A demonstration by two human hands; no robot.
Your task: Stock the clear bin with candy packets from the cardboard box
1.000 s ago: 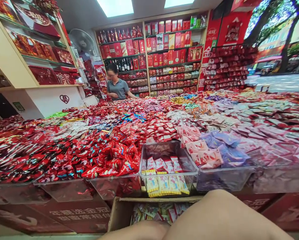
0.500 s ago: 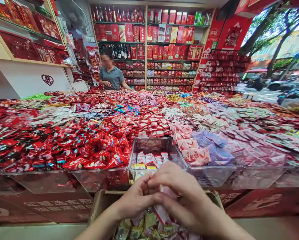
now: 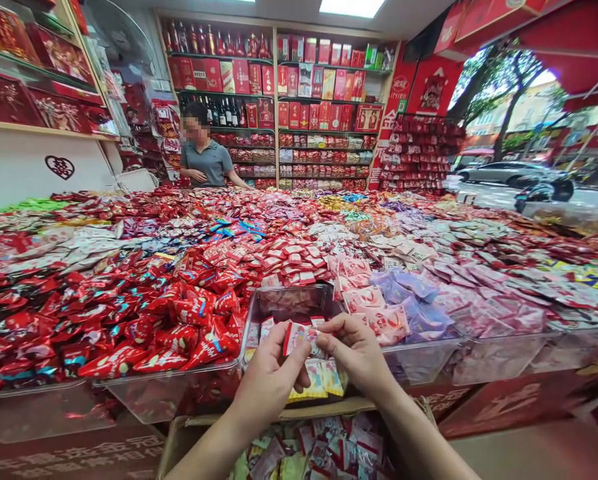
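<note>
Packet [image 3: 297, 337], now raised from carton [image 3: 175, 441] to tray [image 3: 291, 300], is pinched by left hand [image 3: 270, 379] and right hand [image 3: 356, 355]; picking appears done.

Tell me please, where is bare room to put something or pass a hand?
Bare floor shows right of the right forearm, below the red panel. Inside the clear bin, a hand might pass above the low packets, near the back wall. Crowded: red packets heaped left, pink packets right, packet-laden carton below.

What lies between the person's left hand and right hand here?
In the head view, a small white packet with a red end: the left hand grips it, and the right hand pinches its other end. The clear bin shows beyond.
</note>
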